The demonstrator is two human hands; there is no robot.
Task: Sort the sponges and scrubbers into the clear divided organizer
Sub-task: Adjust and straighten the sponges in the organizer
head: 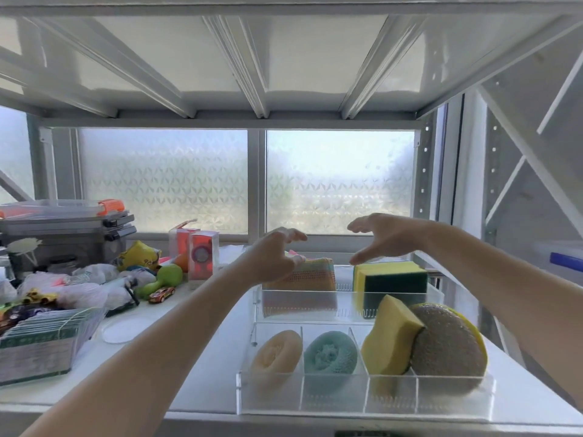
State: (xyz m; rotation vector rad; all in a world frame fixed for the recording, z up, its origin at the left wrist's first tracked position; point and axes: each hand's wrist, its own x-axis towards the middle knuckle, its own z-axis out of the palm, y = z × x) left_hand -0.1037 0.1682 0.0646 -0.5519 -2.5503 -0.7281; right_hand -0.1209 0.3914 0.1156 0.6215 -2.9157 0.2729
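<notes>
The clear divided organizer [331,405] stands on the white shelf at the front right. Its near row holds a beige scrubber [274,356], a teal scrubber [331,354], a yellow sponge [389,339] and a brown mesh scrubber [444,342]. The far row holds an orange knitted pad [312,272] and a yellow-green block sponge [391,275]. My left hand [274,253] hovers over the orange pad with fingers curled and apart, holding nothing. Above the block sponge my right hand [385,238] is spread and empty.
A heap of toys, white bags and a green bottle [164,277] fills the left side. A glass box of cards [41,342] stands at the front left. Stacked lidded containers [66,222] sit at the back left. A shelf lies close overhead.
</notes>
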